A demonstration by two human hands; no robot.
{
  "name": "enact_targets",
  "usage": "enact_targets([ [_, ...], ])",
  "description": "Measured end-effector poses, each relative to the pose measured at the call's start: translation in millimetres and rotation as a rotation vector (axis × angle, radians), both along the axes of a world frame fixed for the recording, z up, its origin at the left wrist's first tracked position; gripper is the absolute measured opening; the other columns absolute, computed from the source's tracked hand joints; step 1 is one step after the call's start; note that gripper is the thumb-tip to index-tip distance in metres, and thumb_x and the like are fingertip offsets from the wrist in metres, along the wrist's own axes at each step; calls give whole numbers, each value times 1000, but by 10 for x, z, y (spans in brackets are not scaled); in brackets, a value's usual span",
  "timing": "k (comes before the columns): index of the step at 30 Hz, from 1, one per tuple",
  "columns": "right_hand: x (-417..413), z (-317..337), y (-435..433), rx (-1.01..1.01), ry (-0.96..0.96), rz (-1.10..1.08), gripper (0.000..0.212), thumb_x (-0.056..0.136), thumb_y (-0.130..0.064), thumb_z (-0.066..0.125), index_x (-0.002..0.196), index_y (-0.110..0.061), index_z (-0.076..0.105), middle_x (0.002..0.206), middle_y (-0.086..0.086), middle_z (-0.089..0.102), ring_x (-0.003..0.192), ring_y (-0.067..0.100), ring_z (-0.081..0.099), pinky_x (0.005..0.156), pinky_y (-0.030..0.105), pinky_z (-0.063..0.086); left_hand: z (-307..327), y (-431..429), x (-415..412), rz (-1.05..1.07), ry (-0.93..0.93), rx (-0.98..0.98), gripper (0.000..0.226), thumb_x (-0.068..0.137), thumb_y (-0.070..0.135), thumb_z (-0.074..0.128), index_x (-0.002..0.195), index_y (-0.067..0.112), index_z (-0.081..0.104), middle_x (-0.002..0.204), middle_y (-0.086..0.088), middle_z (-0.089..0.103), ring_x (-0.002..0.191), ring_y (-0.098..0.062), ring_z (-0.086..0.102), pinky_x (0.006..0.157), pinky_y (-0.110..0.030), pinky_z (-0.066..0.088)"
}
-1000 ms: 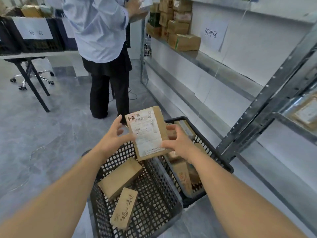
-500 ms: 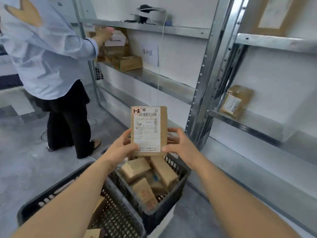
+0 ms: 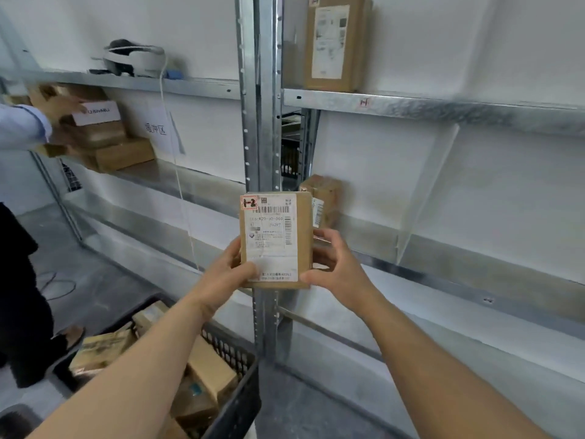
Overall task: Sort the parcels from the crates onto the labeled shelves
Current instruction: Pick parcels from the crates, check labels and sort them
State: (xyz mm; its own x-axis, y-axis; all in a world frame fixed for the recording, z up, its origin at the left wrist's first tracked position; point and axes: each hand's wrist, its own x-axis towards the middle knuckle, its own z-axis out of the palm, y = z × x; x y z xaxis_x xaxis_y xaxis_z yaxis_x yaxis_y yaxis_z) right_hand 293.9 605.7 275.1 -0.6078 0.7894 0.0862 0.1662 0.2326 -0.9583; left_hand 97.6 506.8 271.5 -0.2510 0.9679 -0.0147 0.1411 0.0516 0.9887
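In front of the shelf upright (image 3: pixel 260 122), parcel (image 3: pixel 274 239) held upright w/ both hands: left hand (image 3: pixel 226 275) grips its lower-left edge, right hand (image 3: pixel 334 264) its lower-right; crate (image 3: pixel 235 391) below.

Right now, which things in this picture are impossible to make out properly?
All in the head view:
The held parcel: label's fine print, blurred and too small.
The parcel behind it: partly hidden by the held parcel.
The black crate: cut off by the bottom edge.
The other person's hand: motion-blurred; body cut off by the left edge.
The red shelf tag: too small to read surely.
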Motion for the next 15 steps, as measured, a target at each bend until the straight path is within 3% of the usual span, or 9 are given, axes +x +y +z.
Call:
enact_targets([
  [5,515,168,423,92,-26,-98,77,70,-16,81,129,-39,36,125,-6,61,109,10,61,98,39,51,110,619,440,-65,28,37,52,88,17,63,128,43,42,114,14,67,105,-12,65,93,-34,51],
  [8,823,279,622,124,-3,-149,75,72,-14,80,127,-40,37,122,-4,62,106,10,62,93,35,53,225,929,688,-117,87,72,52,85,22,63,126,46,44,113,17,68,105,-11,65,94,-35,51],
  [11,1075,384,717,142,18,-211,72,75,-11,78,127,-40,37,118,-6,64,105,10,63,88,29,54,355,1135,889,-197,115,96,52,91,13,59,127,46,42,115,21,66,107,-4,63,89,-23,50],
  [15,1327,522,768,192,15,-325,73,75,-14,79,128,-40,37,116,-10,65,103,9,64,94,32,50,563,1333,1070,-265,160,136,49,93,16,58,127,48,39,111,26,64,100,5,63,87,-19,51],
])
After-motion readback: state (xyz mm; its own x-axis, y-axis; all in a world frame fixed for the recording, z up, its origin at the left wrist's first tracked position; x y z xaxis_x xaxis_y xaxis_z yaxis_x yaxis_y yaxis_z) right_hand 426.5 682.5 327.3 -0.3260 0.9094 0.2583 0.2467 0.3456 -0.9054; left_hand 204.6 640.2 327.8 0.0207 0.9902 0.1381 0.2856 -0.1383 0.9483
